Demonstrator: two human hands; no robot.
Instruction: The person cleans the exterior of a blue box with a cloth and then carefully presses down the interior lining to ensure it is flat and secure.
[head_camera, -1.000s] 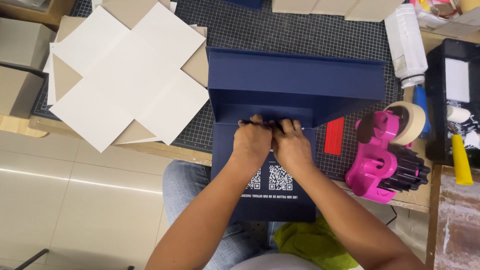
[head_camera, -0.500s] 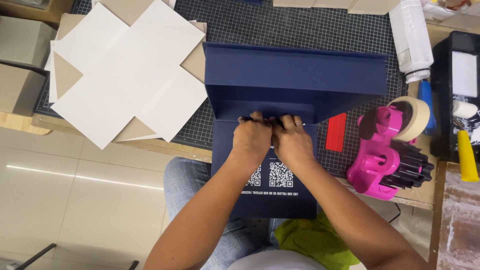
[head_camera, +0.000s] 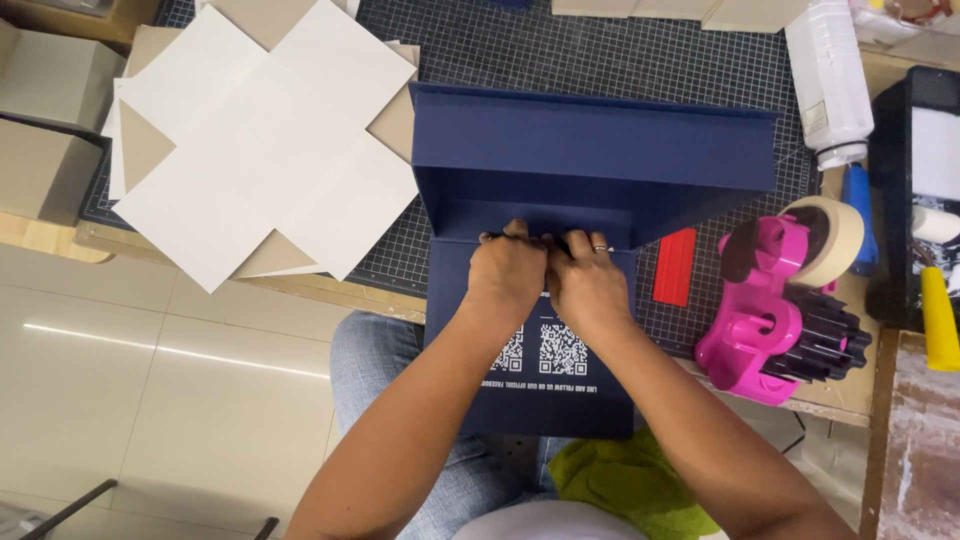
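Navy box (head_camera: 590, 165) lies open on the gridded mat (head_camera: 600, 55), its front flap hanging off the table (head_camera: 300, 285) edge over the person's lap. The flap carries two square white code prints and white lettering. Left hand (head_camera: 507, 275) and right hand (head_camera: 587, 285) sit side by side at the box's fold, fingers curled shut, pinching a thin dark item; can't tell what it is. Left of box: stack of cross-shaped white card blanks (head_camera: 250, 140). Right of box: one red strip (head_camera: 675, 267), one pink tape dispenser (head_camera: 770, 320), one white bottle (head_camera: 828, 80).
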